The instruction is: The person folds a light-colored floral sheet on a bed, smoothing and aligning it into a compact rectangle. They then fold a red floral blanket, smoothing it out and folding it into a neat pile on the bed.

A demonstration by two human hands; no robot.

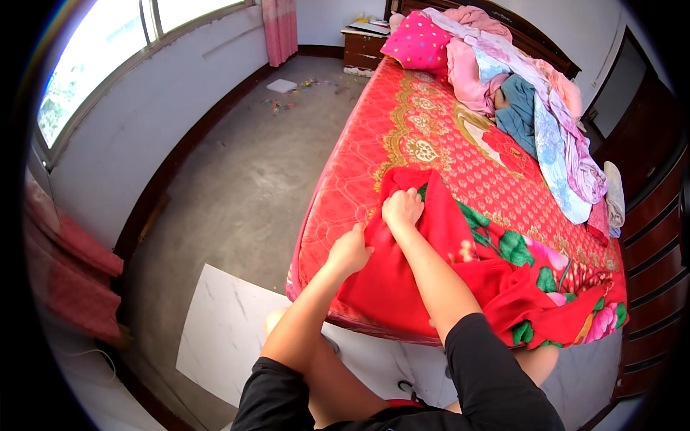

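Note:
A red blanket (424, 248) with green leaves and pink flowers lies bunched over the near end of the bed. My left hand (350, 250) is closed on its left edge, thumb pointing right. Farther up and to the right, my right hand (403, 207) grips a fold of the same blanket, fingers curled under. Between the two hands the cloth is plain red and creased. Its flowered part (553, 287) spreads right toward the bed's near right corner. Beneath it is the red and gold patterned mattress (424, 115).
A pink dotted pillow (417, 42) and a heap of bedding (532, 108) lie at the bed's far end and right side. A brown nightstand (361, 52) stands beyond. Small colourful bits (277, 106) lie on the floor near a white slab (281, 86). Pink curtains hang left.

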